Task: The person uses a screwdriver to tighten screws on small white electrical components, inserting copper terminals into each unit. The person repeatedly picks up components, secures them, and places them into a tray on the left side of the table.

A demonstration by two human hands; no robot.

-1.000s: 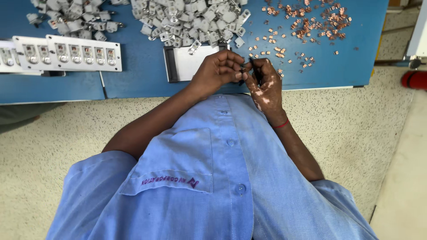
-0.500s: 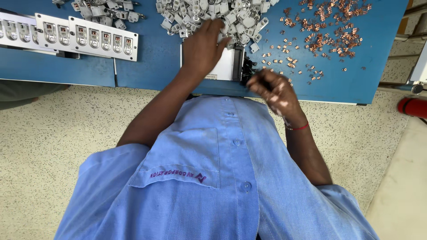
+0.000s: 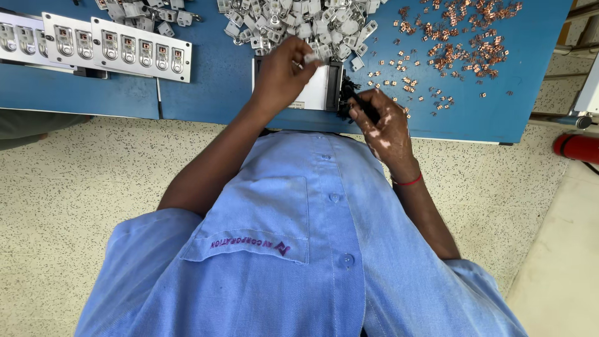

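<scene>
My left hand (image 3: 281,75) is at the near edge of a pile of small white plastic housings (image 3: 299,22) and pinches one white housing (image 3: 309,57) between its fingertips. My right hand (image 3: 382,118) lies at the table's front edge, fingers curled on a small black fixture (image 3: 347,93). That fixture stands at the right side of a white rectangular plate (image 3: 317,93) between the two hands. Copper-coloured metal clips (image 3: 455,43) lie scattered to the right of the pile.
The blue table (image 3: 212,87) ends just in front of my blue shirt. White strips holding rows of assembled parts (image 3: 118,45) lie at the far left. Speckled floor lies below, a red cylinder (image 3: 577,148) at the right edge.
My left hand left my right hand, reached forward into the white pile and now holds one housing. My right hand stayed near the black fixture. The view shifted slightly.
</scene>
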